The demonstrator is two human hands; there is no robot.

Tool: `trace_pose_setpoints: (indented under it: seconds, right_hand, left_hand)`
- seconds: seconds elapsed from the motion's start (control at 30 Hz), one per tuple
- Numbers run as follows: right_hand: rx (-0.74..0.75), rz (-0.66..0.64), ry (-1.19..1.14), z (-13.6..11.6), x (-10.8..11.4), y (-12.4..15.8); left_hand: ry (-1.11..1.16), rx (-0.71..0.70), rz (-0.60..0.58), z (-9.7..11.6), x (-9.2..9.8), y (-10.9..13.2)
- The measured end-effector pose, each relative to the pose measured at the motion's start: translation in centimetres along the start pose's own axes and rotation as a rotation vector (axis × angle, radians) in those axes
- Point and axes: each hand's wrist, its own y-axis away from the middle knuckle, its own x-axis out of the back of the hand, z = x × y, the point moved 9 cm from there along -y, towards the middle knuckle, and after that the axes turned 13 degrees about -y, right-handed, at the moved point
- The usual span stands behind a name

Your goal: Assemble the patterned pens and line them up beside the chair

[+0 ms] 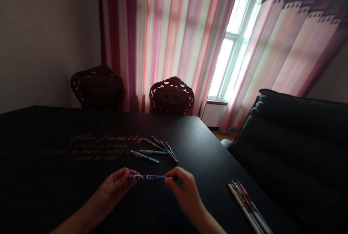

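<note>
A blue pen (149, 177) with a dark and white pattern lies level between my hands, above the near part of the table. My left hand (117, 183) grips its patterned end between thumb and fingers. At the plain blue end, my right hand (185, 187) pinches the pen; its very tip is partly hidden by the fingers. Just beyond, a teal-blue pen (146, 157) rests on the table, with a green pen (153, 152) behind it. Several more patterned pens (165, 147) lie crossed in a loose pile there.
The black table (54, 190) bears printed lettering (106, 138) on its left half. Several slim pens or brushes (248, 205) lie bunched near its right edge. Two carved chairs (172, 98) stand on the far side, and a black padded chair (293, 147) is at the right.
</note>
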Motion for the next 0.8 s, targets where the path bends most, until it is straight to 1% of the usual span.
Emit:
trace_pose_setpoints:
  seconds: [0.17,0.27,0.33,0.43,0.5,0.57,0.6,0.67,0.73,0.77,0.8]
  right_hand:
    - [0.010,-0.002,-0.011,-0.5,0.3,-0.2]
    - [0.015,-0.019,-0.012,-0.9,0.2,-0.3]
    - [0.014,-0.037,0.001,-0.8,-0.2,-0.1]
    - [0.003,-0.117,0.029,-0.4,-1.4,0.3]
    - [-0.003,-0.178,0.048,-0.2,-2.2,0.4]
    - [0.005,-0.189,0.066,-0.6,-1.9,0.2]
    - [0.017,-0.168,0.079,-1.1,-1.3,-0.1]
    - [0.054,-0.091,0.122,-2.6,0.9,-0.8]
    - [0.091,0.028,0.178,-4.4,4.3,-1.3]
    - [0.102,0.093,0.199,-5.1,6.3,-1.3]
    - [0.103,0.155,0.217,-5.6,8.4,-1.1]
  left_hand:
    - [0.062,0.043,0.053,0.0,0.1,0.4]
    - [0.041,0.033,0.005,0.0,-0.2,0.3]
    - [0.036,0.011,0.006,0.1,0.1,0.1]
    - [0.065,-0.018,0.033,0.3,0.7,-0.1]
    - [0.064,-0.038,0.003,0.5,0.6,-0.2]
    - [0.030,-0.041,-0.040,0.6,0.4,-0.3]
    - [0.005,-0.036,-0.055,0.6,0.3,-0.3]
    - [-0.048,-0.023,-0.070,0.4,0.1,-0.3]
    - [-0.099,-0.017,-0.061,0.4,-0.1,-0.2]
    - [-0.116,-0.018,-0.037,0.5,-0.3,-0.1]
    - [-0.127,-0.027,0.012,0.8,-0.3,0.2]
